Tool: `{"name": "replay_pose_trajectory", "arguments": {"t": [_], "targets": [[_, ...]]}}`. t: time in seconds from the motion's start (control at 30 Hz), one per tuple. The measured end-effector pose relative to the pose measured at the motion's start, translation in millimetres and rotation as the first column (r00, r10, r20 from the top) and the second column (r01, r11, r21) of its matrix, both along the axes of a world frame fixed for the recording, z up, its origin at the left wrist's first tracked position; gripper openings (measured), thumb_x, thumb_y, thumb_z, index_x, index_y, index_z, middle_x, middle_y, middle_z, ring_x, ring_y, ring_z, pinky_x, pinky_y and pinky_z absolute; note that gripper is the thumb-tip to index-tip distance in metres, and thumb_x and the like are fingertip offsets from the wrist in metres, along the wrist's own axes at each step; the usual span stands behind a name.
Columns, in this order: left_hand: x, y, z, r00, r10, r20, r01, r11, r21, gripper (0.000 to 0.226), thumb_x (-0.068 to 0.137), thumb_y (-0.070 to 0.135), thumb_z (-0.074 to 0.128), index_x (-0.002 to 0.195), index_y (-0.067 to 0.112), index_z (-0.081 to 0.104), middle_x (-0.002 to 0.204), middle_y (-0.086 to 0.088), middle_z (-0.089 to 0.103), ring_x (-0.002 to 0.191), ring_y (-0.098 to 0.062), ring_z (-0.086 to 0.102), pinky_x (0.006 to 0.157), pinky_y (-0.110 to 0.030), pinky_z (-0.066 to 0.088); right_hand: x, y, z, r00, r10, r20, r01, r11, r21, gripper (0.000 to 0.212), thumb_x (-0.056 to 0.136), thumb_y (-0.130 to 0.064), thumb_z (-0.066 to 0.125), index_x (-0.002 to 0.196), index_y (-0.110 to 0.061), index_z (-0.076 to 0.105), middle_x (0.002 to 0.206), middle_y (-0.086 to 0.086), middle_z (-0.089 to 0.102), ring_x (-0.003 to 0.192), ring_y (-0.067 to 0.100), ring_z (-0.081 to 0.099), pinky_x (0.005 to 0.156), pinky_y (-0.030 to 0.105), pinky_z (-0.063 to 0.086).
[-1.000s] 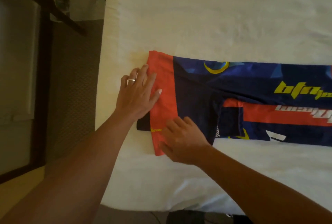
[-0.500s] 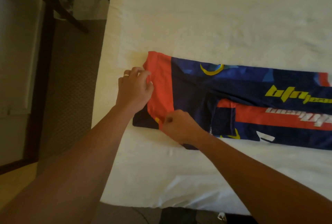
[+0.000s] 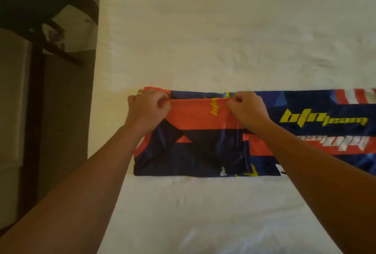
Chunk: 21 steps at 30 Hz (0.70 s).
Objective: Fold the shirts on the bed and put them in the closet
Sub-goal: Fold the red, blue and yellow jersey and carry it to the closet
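- I see the navy, orange and blue printed jersey shirt (image 3: pixel 264 131) lying flat in a long band across the white-sheeted bed (image 3: pixel 203 29), its left end doubled over into a folded panel right under my two hands.
- The orange top edge of that folded panel runs straight between the fingers of both hands; the rest of the shirt, with its yellow lettering, stretches away to the right of my right hand and out of frame.
- My left hand (image 3: pixel 147 109) has its fingers (image 3: pixel 160 99) curled tight, pinching the left corner of the orange edge; a ring shows on one finger.
- My right hand (image 3: pixel 247 109) has its fingers (image 3: pixel 234 104) curled too, pinching the right corner of the same edge against the thumb.
- Both hands sit level with each other, knuckles up, well apart along the edge.
- Half a second ago the hands were close together at the shirt's orange end, which was lying open at the left; since then that end has been carried rightward over the body of the shirt, and the hands have spread apart along the new fold.
- Dark wooden furniture (image 3: pixel 40 29) stands on the floor left of the left hand, beyond the bed's edge.
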<state>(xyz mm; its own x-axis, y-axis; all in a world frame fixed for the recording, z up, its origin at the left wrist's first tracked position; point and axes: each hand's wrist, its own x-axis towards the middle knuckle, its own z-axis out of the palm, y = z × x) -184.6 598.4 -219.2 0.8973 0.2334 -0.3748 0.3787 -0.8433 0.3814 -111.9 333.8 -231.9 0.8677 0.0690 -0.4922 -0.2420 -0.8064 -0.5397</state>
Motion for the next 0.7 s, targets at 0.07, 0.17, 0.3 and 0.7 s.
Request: {"name": "replay_pose_trajectory", "arguments": {"t": [0.07,0.17,0.3,0.7], "targets": [[3.2,1.9,-2.8,1.000,-0.018,0.006,0.018,0.999,0.045,0.029,0.093,0.046,0.053,0.110,0.030,0.071,0.114,0.006,0.064,0.120,-0.023,0.050,0.101,-0.044,0.026,2.5,-5.1,-2.6,1.000,0.022,0.010,-0.021,0.999,-0.033,0.024,0.091,-0.026,0.055,0.071,-0.015,0.063,0.071,0.000,0.061,0.065,0.016,0.057,0.052,0.028,0.038],[10.5,2.5,-6.0,0.999,-0.021,0.040,0.018,0.996,0.089,0.019,0.098,0.040,0.054,0.097,0.031,0.071,0.099,0.007,0.058,0.111,-0.023,0.051,0.098,-0.045,0.024,6.1,-12.9,-7.2,0.998,0.049,0.049,-0.046,0.998,-0.049,0.025,0.092,-0.025,0.054,0.070,-0.015,0.060,0.072,0.001,0.061,0.068,0.020,0.057,0.054,0.031,0.038],[18.3,3.7,-10.5,0.997,0.016,0.071,-0.023,0.995,0.097,0.022,0.100,0.039,0.050,0.093,0.031,0.069,0.096,0.007,0.057,0.111,-0.024,0.050,0.099,-0.048,0.024,12.5,-17.3,-11.2,0.993,0.077,0.086,-0.071,0.995,-0.068,0.024,0.095,-0.027,0.056,0.077,-0.012,0.062,0.072,0.002,0.061,0.069,0.022,0.057,0.057,0.035,0.042],[6.1,-18.1,-18.2,0.959,0.068,0.274,-0.145,0.952,0.271,0.033,0.101,0.040,0.055,0.129,0.024,0.058,0.131,-0.009,0.049,0.122,-0.034,0.041,0.101,-0.052,0.030,-7.9,-23.8,-27.9,0.923,0.044,0.383,-0.007,0.995,-0.098,0.034,0.098,-0.034,0.055,0.127,-0.016,0.059,0.135,0.007,0.045,0.121,0.027,0.041,0.093,0.042,0.041]]}}
